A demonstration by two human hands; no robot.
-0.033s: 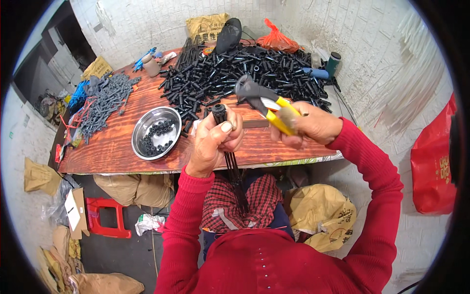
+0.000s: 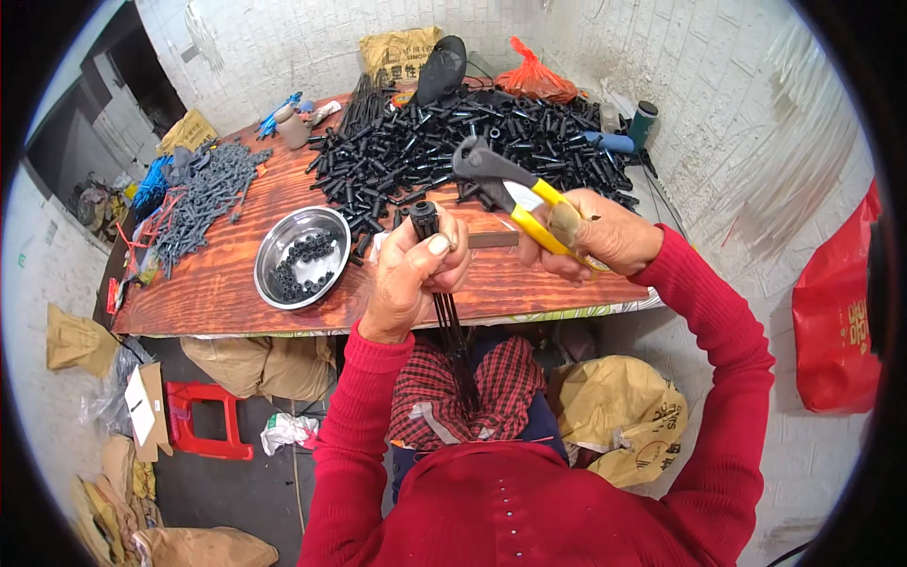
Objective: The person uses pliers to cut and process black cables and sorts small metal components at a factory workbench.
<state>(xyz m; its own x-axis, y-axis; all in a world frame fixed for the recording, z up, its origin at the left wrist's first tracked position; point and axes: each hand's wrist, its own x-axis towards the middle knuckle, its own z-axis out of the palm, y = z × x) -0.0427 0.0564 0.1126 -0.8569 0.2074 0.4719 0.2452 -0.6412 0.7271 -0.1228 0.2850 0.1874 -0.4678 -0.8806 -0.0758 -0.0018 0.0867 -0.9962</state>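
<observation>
Grip: left hand (image 2: 416,269) closed round a black tube (image 2: 424,219), thumb across its side, the tube's end showing above the fist. Right hand (image 2: 595,236) wrapped round the yellow handles of dark-headed pincers (image 2: 510,170); handles apart, head pointing far left, well apart from the tube. Whether the pincers' jaws meet, cannot tell.

Near: thin black strands (image 2: 453,350) hang below the left fist over red checked cloth (image 2: 510,369) on the lap. Tan sack (image 2: 624,411) to the right, red stool (image 2: 217,439) on the floor to the left.

Table (image 2: 208,293), wood-grained: steel bowl (image 2: 267,269) left of the left hand, small black rings (image 2: 307,248) inside. Brown bar (image 2: 493,240) lies between the hands, just beyond them.

Farther: grey heap (image 2: 203,198) at left; broad pile of black tubular parts (image 2: 397,151) from centre to right.

Far edge: yellow printed sack (image 2: 399,52), orange-red bag (image 2: 536,77) to its right, dark green bottle (image 2: 642,123) at far right.
</observation>
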